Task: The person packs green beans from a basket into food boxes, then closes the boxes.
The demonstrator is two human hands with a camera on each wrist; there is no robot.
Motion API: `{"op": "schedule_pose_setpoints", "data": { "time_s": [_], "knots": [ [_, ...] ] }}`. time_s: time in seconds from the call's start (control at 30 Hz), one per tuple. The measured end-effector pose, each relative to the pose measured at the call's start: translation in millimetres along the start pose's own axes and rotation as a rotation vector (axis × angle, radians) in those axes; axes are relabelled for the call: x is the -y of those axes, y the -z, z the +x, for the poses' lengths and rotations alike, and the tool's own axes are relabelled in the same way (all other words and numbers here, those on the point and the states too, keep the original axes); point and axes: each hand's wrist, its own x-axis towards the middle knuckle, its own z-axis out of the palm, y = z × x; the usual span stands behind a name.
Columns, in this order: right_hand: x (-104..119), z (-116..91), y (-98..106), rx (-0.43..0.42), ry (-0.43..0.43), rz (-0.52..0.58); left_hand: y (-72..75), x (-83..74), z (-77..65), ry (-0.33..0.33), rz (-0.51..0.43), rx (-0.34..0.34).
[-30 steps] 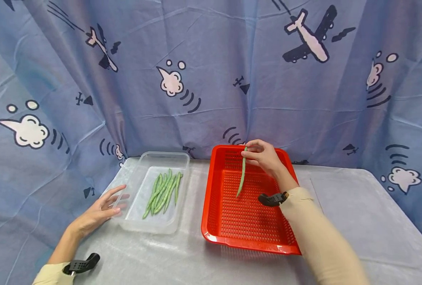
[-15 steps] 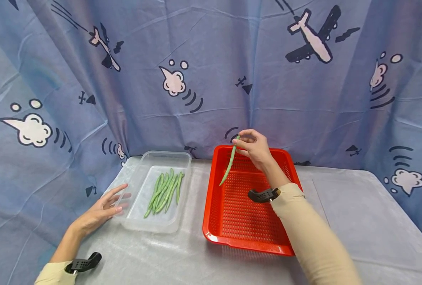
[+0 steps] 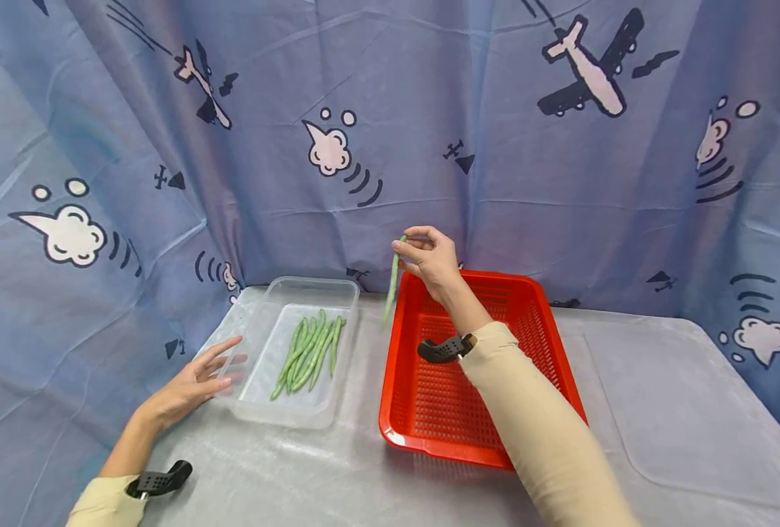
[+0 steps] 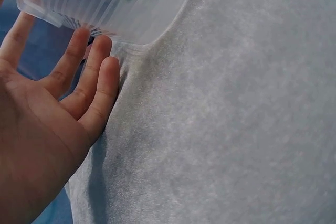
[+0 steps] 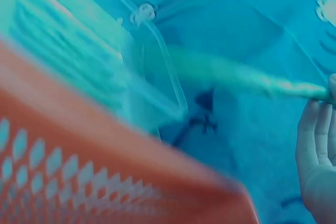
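My right hand pinches one green bean by its upper end, and the bean hangs down just left of the red basket's far left corner. In the right wrist view the same bean stretches out blurred from the fingertips. My left hand rests against the left side of a clear plastic container, its fingers spread and only slightly bent. In the left wrist view those fingertips touch the container's wall. Several green beans lie in a loose bunch inside the container.
The red perforated basket stands right of the container, below my right forearm; no beans show in its visible part. A grey cloth covers the table. Behind it hangs a blue curtain with printed airplanes.
My right hand has carried the bean up and left, from over the basket to beyond its left rim. The left hand stays at the container. The head view has shifted slightly.
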Motion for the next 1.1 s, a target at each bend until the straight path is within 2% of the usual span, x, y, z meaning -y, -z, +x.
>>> {"op": "schedule_pose_setpoints", "data": {
  "time_s": [0.13, 0.3, 0.43, 0.6, 0.8, 0.97, 1.1],
  "knots": [
    [-5.8, 2.0, -25.0, 0.036, 0.009, 0.034, -0.7, -0.7, 3.4, 0.008, -0.001, 0.001],
    [-20.5, -1.7, -61.5, 0.105, -0.031, 0.031, -1.4, -2.7, 2.6, 0.015, -0.004, -0.013],
    [-37.0, -9.4, -88.0, 0.148, -0.072, -0.003, -1.6, -3.5, 1.7, 0.024, 0.000, -0.020],
    [-59.0, -19.3, -110.1, 0.191, -0.136, -0.071, -2.4, -3.0, 1.3, 0.020, -0.002, -0.026],
    [-79.1, -25.9, -119.3, 0.202, -0.223, -0.137, -3.4, -1.6, 1.1, 0.018, -0.002, -0.028],
    [-81.5, -25.5, -112.3, 0.211, -0.222, -0.177, -3.6, -0.7, 1.3, 0.013, -0.002, -0.022],
    [-73.9, -20.2, -99.9, 0.225, -0.206, -0.194, -3.0, -0.4, 0.1, 0.013, 0.006, -0.025]
  ]
}}
